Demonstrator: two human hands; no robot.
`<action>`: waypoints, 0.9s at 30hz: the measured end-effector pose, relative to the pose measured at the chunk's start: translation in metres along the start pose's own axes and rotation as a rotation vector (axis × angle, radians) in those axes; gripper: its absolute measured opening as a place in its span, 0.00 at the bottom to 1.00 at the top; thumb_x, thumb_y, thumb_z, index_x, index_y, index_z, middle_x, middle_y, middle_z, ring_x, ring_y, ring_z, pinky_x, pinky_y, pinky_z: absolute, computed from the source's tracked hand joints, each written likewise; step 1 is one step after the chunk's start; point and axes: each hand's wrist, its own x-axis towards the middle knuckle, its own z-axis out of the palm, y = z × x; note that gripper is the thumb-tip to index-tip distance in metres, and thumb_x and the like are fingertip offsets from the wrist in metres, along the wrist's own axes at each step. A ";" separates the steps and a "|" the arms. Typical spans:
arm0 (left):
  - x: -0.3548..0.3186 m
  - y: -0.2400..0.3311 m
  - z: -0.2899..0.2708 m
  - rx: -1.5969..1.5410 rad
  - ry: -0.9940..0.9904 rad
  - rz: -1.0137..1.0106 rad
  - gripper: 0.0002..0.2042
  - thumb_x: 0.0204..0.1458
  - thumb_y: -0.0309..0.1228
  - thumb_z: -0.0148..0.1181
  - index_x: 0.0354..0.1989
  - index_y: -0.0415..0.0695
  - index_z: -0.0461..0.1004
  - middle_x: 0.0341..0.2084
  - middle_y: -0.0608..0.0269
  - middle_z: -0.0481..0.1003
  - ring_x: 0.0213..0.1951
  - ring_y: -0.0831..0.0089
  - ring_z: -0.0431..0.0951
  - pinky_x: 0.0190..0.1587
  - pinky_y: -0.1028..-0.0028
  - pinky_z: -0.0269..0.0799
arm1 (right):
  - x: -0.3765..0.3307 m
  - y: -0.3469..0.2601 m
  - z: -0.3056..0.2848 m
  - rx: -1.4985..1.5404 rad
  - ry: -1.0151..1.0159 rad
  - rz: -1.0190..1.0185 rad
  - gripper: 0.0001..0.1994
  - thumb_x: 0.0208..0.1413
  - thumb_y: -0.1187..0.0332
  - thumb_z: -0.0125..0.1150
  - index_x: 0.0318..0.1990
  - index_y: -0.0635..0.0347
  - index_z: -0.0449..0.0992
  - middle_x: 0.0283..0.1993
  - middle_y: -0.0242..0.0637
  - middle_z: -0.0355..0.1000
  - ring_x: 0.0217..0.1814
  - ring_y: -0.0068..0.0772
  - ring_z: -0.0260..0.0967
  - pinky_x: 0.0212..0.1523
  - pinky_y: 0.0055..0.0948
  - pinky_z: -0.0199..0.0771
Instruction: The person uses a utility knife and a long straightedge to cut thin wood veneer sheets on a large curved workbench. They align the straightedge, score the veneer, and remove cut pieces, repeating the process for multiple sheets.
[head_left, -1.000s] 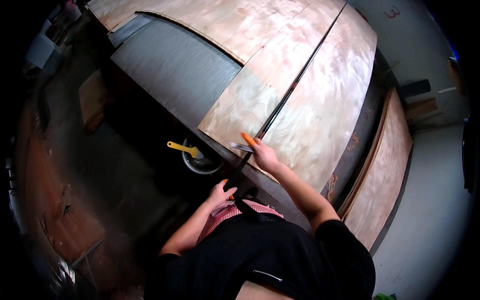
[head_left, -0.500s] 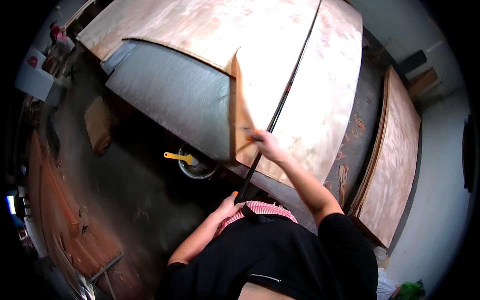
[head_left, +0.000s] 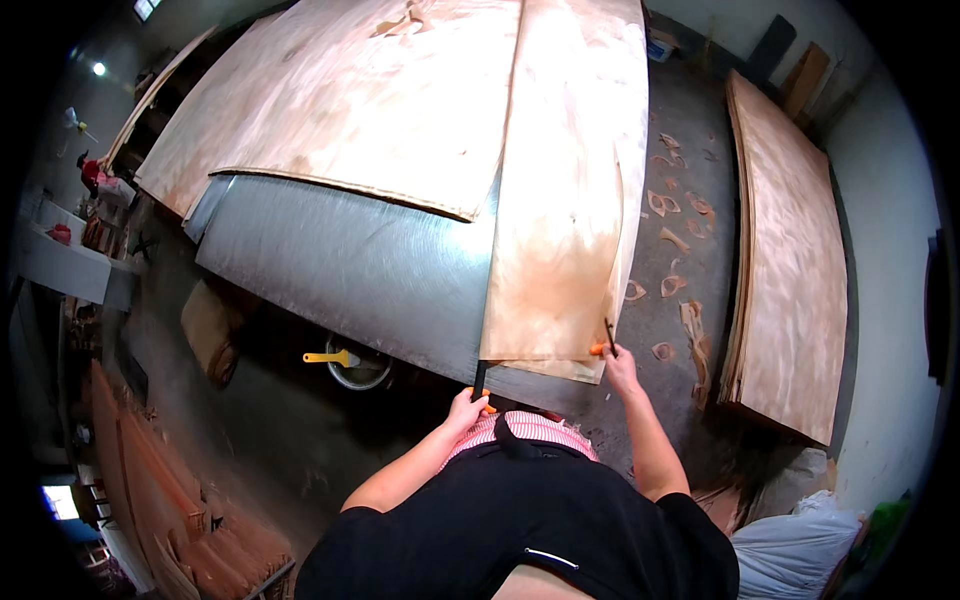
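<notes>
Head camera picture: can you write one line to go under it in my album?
Left hand and right hand grip tools at the near edge of a thin wood sheet lying on a grey table.

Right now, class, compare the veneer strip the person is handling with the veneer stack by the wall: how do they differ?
The veneer strip is a thin narrow sheet lying on the grey table; the veneer stack is thick, many-layered and wider. The right hand touches the strip's near corner; no hand touches the stack. Both are pale wood.

the veneer strip [head_left: 570,190] runs off the top edge, and the right hand [head_left: 622,368] hides its tool's handle.
</notes>
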 end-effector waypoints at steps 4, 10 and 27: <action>-0.004 0.024 -0.004 0.045 -0.062 -0.006 0.10 0.50 0.29 0.49 0.40 0.41 0.62 0.26 0.60 0.72 0.23 0.82 0.68 0.27 0.81 0.66 | -0.024 -0.014 0.011 0.193 -0.247 0.141 0.13 0.54 0.63 0.46 0.41 0.62 0.71 0.24 0.31 0.70 0.23 0.19 0.64 0.28 0.19 0.63; -0.017 0.061 0.007 0.075 -0.368 0.198 0.18 0.48 0.33 0.52 0.45 0.37 0.58 0.29 0.58 0.71 0.31 0.78 0.70 0.33 0.77 0.68 | -0.051 -0.077 0.073 0.227 -0.230 -0.068 0.17 0.47 0.62 0.57 0.41 0.64 0.68 0.21 0.31 0.67 0.22 0.21 0.65 0.25 0.21 0.64; -0.018 0.043 0.017 0.609 -0.400 0.278 0.21 0.51 0.29 0.50 0.53 0.36 0.56 0.42 0.56 0.69 0.44 0.73 0.69 0.48 0.76 0.62 | -0.059 -0.053 0.002 0.823 -0.076 -0.075 0.07 0.46 0.66 0.57 0.25 0.58 0.67 0.15 0.22 0.59 0.15 0.13 0.53 0.15 0.16 0.51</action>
